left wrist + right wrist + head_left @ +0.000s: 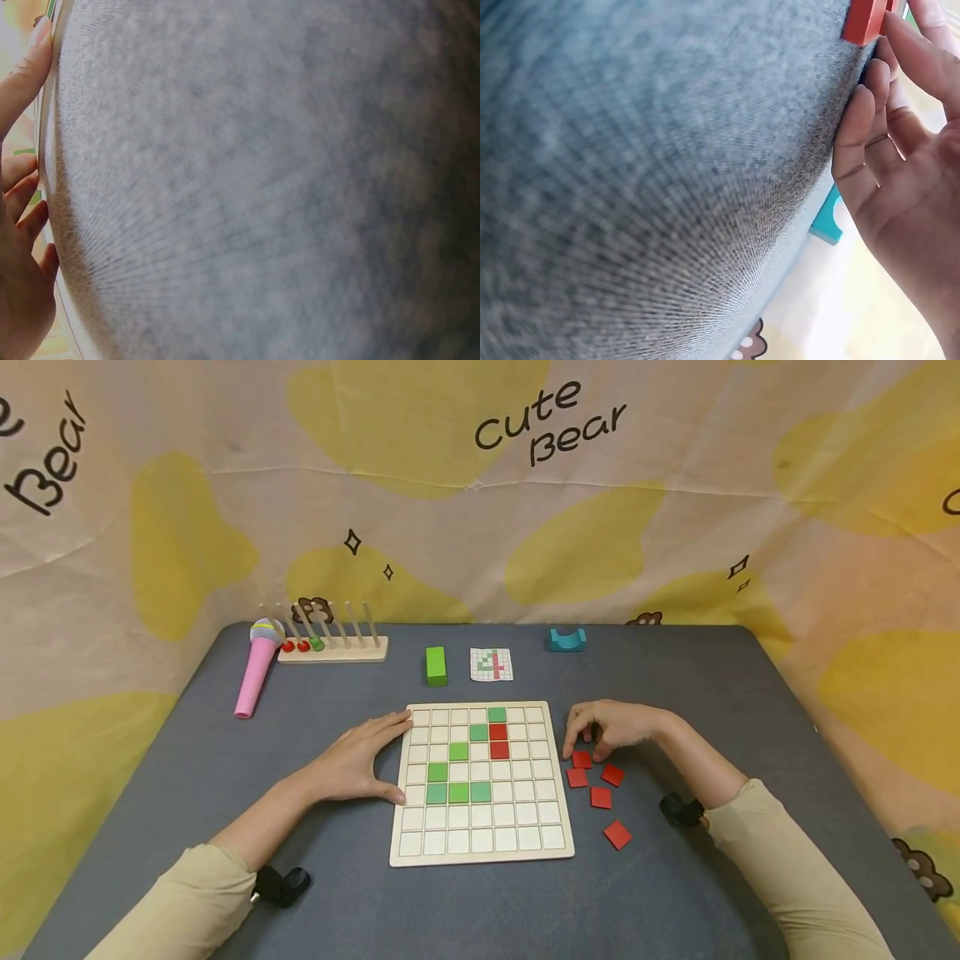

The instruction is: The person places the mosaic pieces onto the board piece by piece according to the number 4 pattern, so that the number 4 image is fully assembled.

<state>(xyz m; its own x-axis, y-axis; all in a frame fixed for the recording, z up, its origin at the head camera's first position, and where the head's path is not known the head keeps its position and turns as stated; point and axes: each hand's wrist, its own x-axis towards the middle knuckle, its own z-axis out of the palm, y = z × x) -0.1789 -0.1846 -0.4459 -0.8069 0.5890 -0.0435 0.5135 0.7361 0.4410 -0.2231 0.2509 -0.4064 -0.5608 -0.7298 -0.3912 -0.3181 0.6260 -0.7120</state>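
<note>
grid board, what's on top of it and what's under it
On the grid board lie seven green tiles and two red tiles; the left hand touches its left edge. Whatever is underneath is covered and cannot be seen.

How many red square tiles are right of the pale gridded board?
5: one red tile by the bare right hand, a second just nearer the camera, a third rightward, a fourth nearer still, a fifth nearest. The hand may hide more.
</note>
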